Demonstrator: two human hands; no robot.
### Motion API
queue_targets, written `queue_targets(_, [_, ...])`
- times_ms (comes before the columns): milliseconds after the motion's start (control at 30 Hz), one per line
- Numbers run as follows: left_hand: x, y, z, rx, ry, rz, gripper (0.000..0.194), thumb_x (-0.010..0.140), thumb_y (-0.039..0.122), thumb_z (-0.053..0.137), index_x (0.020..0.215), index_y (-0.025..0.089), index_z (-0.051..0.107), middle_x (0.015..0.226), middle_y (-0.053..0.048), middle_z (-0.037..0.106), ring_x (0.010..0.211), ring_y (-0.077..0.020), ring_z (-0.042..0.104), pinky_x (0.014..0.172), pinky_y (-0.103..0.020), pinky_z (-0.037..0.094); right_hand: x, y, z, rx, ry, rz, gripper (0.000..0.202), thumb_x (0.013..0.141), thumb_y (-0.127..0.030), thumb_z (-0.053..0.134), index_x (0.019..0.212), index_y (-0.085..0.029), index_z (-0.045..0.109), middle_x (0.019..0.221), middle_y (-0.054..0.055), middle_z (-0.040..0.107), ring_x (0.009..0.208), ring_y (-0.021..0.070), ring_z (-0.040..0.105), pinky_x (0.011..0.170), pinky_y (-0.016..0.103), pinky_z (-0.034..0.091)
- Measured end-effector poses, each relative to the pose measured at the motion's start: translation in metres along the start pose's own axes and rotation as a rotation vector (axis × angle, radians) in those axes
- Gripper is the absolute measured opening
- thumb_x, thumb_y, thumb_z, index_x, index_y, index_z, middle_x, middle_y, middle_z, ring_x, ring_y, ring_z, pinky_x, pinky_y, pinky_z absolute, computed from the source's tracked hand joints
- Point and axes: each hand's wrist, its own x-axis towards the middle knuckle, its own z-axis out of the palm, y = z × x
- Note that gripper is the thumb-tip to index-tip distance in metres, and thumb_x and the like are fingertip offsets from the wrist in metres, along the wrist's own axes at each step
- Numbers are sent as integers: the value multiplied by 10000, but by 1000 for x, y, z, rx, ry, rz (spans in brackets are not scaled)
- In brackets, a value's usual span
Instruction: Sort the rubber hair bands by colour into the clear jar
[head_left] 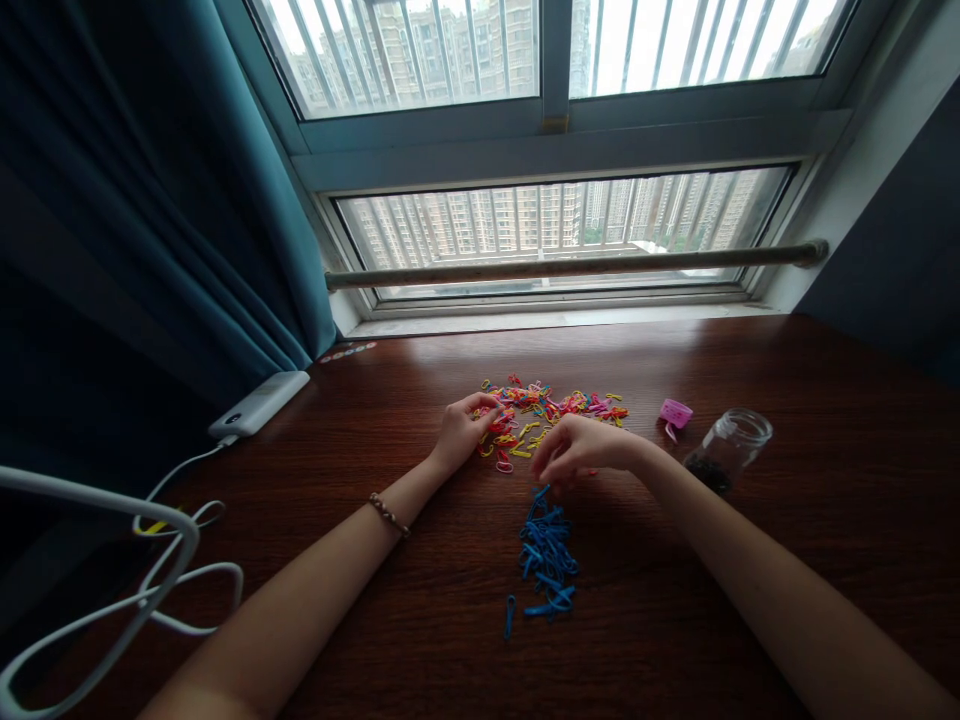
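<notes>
A loose heap of small multicoloured loops, like little elastic hair bands in red, pink, yellow and orange, is spread on the wooden table. My left hand, with a beaded bracelet on the wrist, touches the heap's left edge, thumb and forefinger drawn together. Whatever they pinch is too small to make out. Over the near side of the heap, my right hand is bent down, its fingertips closed just above the blue loops. Its grip is partly hidden. One blue loop lies apart, nearer me.
A clear jar with dark contents leans on its side right of my right hand, near a pink lid. At left are a white power bank with a cable and a white tube. A window and rail stand behind.
</notes>
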Motion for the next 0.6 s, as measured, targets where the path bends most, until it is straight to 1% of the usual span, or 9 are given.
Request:
queue_targets(100, [-1, 4, -2, -7, -3, 33, 224, 763, 359, 542, 828, 164, 632, 837, -49, 661, 796, -181, 604, 745, -302, 464, 10, 13, -3, -305, 544, -173, 209, 751, -291, 560, 840, -143, 677, 721, 62, 676, 649, 157, 626, 603, 272, 495])
queue_targets(133, [-2, 7, -2, -8, -13, 63, 216, 772, 344, 534, 836, 164, 633, 851, -57, 660, 813, -184, 601, 761, -309, 461, 13, 19, -4, -439, 678, -229, 198, 778, -262, 529, 856, -154, 676, 812, 75, 679, 742, 169, 624, 687, 296, 490])
queue_targets(167, [-3, 11, -2, -11, -34, 104, 207, 784, 327, 520, 839, 163, 634, 863, -65, 658, 830, -185, 596, 778, -316, 458, 15, 24, -5, -570, 760, -267, 200, 797, -234, 505, 883, -166, 672, 907, 81, 669, 847, 181, 606, 776, 321, 467])
queue_targets(200, [-6, 17, -3, -16, -64, 157, 202, 796, 310, 503, 836, 163, 636, 871, -72, 655, 846, -186, 591, 794, -323, 455, 16, 29, -6, -688, 789, -283, 214, 810, -213, 484, 920, -179, 664, 988, 81, 651, 949, 192, 570, 854, 343, 429])
queue_targets(300, [-18, 40, -2, -21, -225, 358, 214, 821, 275, 451, 815, 170, 638, 884, -81, 650, 890, -189, 573, 851, -356, 434, 18, 41, -5, -923, 751, -230, 259, 839, -201, 435, 1003, -209, 635, 1098, 67, 610, 1130, 214, 450, 968, 407, 322])
queue_targets(367, [-28, 57, 0, 18, -386, 495, 209, 809, 283, 452, 807, 188, 639, 897, -76, 652, 926, -205, 559, 891, -392, 406, 18, 44, -3, -982, 725, -187, 276, 853, -207, 410, 1032, -221, 620, 1144, 56, 586, 1188, 217, 386, 997, 437, 265])
queue_targets(467, [-40, 74, 1, 67, -594, 664, 204, 803, 282, 442, 807, 222, 637, 927, -57, 653, 976, -206, 544, 933, -398, 369, 18, 44, -1, -996, 703, -163, 296, 870, -208, 376, 1064, -226, 599, 1164, 43, 573, 1204, 207, 363, 1011, 445, 226])
queue_targets(533, [-42, 75, 1, 95, -650, 740, 192, 802, 276, 448, 824, 231, 633, 947, -46, 650, 996, -197, 537, 955, -384, 351, 18, 43, -1, -998, 699, -166, 301, 874, -203, 366, 1070, -223, 594, 1153, 41, 579, 1190, 201, 376, 1011, 435, 226])
queue_targets(600, [-38, 68, 0, 131, -591, 751, 182, 802, 274, 459, 845, 226, 629, 952, -44, 649, 1003, -194, 532, 958, -380, 345, 18, 42, -1, -998, 703, -179, 297, 870, -196, 370, 1057, -217, 600, 1139, 46, 584, 1172, 202, 393, 1006, 423, 239])
